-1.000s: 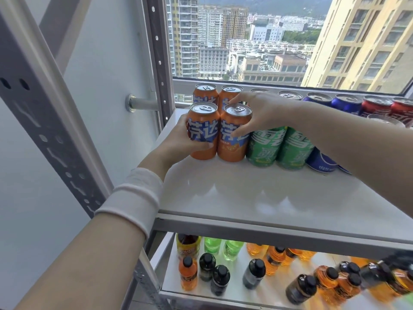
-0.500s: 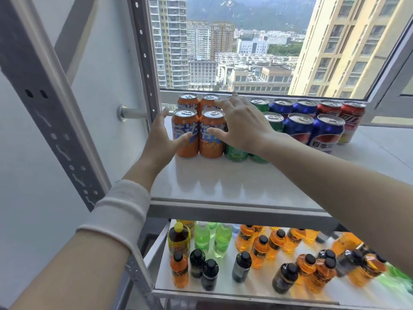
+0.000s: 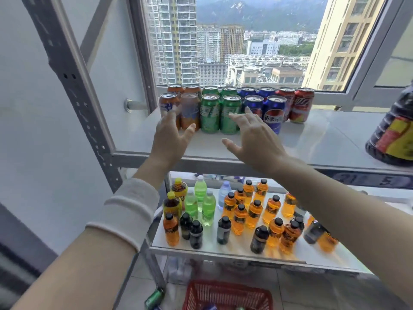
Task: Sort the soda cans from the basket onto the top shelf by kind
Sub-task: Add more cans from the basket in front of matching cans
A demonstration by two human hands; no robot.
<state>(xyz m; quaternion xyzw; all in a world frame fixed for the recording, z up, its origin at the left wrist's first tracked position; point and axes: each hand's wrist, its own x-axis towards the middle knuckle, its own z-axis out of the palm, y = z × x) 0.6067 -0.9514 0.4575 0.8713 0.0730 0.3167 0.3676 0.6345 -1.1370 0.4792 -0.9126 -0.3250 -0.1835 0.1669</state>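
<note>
On the top shelf (image 3: 312, 142) soda cans stand in two rows grouped by kind: orange cans (image 3: 190, 110) at the left, then green cans (image 3: 210, 114), blue cans (image 3: 273, 113) and red cans (image 3: 301, 105). My left hand (image 3: 172, 137) hovers open just in front of the orange cans, holding nothing. My right hand (image 3: 252, 135) is open in front of the green and blue cans, also holding nothing. A red basket (image 3: 225, 296) sits on the floor at the bottom edge, its contents mostly out of sight.
A large dark bottle (image 3: 393, 133) stands at the shelf's right end. The lower shelf (image 3: 223, 248) holds several orange, green and dark bottles. A green can (image 3: 154, 298) lies on the floor beside the basket. A grey upright (image 3: 73, 86) rises at left.
Both hands have let go of the front orange cans and pulled back toward me. The view has dropped and widened, bringing the basket and the floor into sight.
</note>
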